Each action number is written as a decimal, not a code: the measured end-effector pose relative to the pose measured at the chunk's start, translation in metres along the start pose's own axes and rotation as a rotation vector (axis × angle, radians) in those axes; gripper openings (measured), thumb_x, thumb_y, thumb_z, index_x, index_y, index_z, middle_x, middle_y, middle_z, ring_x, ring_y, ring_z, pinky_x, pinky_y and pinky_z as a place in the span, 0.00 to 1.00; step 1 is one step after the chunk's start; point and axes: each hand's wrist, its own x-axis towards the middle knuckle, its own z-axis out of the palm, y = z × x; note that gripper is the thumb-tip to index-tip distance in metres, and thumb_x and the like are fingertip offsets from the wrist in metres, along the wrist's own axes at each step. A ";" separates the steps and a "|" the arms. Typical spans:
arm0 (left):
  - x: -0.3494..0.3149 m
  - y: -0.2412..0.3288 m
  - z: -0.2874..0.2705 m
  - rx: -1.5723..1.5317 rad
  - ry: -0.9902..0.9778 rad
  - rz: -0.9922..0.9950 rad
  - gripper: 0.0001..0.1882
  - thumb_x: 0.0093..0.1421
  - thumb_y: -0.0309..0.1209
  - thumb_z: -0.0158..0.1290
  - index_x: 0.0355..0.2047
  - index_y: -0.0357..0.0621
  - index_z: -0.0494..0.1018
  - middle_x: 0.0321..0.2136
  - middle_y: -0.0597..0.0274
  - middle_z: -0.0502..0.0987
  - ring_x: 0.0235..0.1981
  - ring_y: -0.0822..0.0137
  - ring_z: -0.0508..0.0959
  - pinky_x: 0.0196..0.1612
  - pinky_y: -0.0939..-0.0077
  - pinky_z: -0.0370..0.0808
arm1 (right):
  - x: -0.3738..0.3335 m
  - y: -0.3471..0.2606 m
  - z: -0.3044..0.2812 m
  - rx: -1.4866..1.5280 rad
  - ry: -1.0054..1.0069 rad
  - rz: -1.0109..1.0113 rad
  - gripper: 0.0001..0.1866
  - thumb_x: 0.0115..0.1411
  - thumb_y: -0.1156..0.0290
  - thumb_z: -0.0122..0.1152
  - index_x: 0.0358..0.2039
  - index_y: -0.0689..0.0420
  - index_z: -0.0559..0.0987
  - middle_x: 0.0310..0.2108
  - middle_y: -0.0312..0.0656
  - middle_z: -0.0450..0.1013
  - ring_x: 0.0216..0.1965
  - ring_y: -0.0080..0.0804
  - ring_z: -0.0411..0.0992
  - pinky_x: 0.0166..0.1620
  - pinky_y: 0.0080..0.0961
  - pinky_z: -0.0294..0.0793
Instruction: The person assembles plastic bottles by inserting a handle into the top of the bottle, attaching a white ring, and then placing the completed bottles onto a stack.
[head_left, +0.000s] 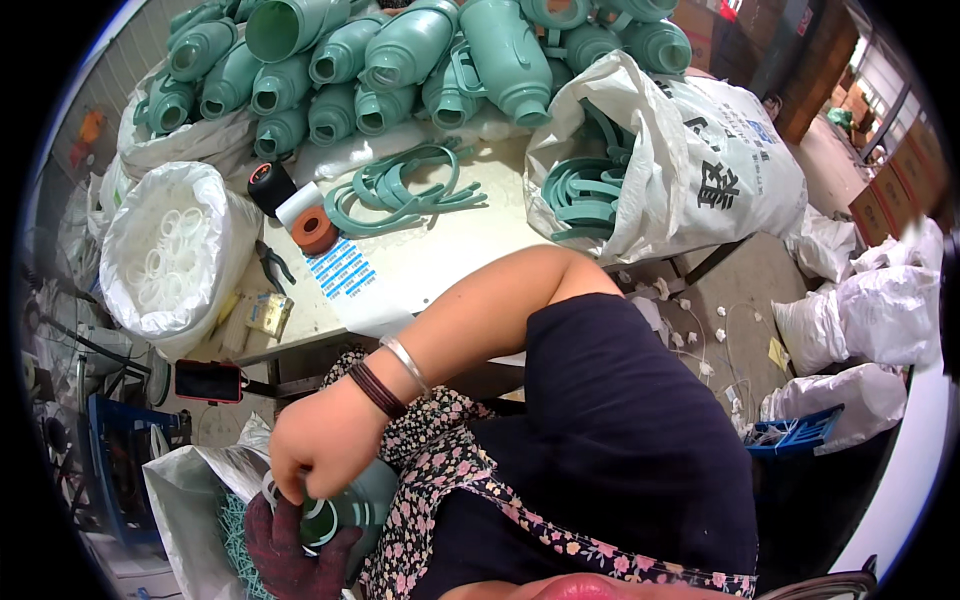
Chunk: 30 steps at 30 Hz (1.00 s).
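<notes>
Both hands, gloved left (290, 550) and bare right (325, 462), grasp a smooth green plastic bottle (362, 500).

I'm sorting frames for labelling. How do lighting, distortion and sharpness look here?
Head view: strong fisheye bending, black corners; the table edge curves. Even daylight on the green bottles, while the doorway at upper right is washed out. The right hand and gloved left hand on a green bottle are dimmer but sharp.
</notes>
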 end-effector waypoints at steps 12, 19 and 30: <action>0.012 0.006 -0.012 0.078 -0.103 0.201 0.27 0.45 0.36 0.63 0.47 0.46 0.72 0.44 0.41 0.71 0.43 0.39 0.71 0.43 0.47 0.69 | 0.004 -0.006 0.010 -0.741 -0.086 -0.356 0.11 0.47 0.60 0.60 0.20 0.54 0.81 0.27 0.42 0.73 0.32 0.41 0.71 0.32 0.32 0.73; 0.000 -0.002 -0.007 0.043 -0.008 0.294 0.25 0.44 0.31 0.60 0.46 0.47 0.72 0.43 0.40 0.70 0.41 0.38 0.71 0.42 0.47 0.69 | 0.002 -0.020 0.014 -0.815 0.029 -0.492 0.10 0.46 0.63 0.59 0.17 0.55 0.79 0.25 0.42 0.72 0.31 0.41 0.71 0.30 0.33 0.72; 0.004 0.007 -0.009 0.047 -0.052 0.248 0.28 0.42 0.30 0.60 0.47 0.46 0.72 0.47 0.40 0.70 0.45 0.38 0.71 0.46 0.50 0.69 | 0.005 -0.009 0.014 -0.813 -0.066 -0.456 0.08 0.46 0.65 0.59 0.21 0.56 0.78 0.23 0.40 0.72 0.30 0.39 0.71 0.30 0.33 0.73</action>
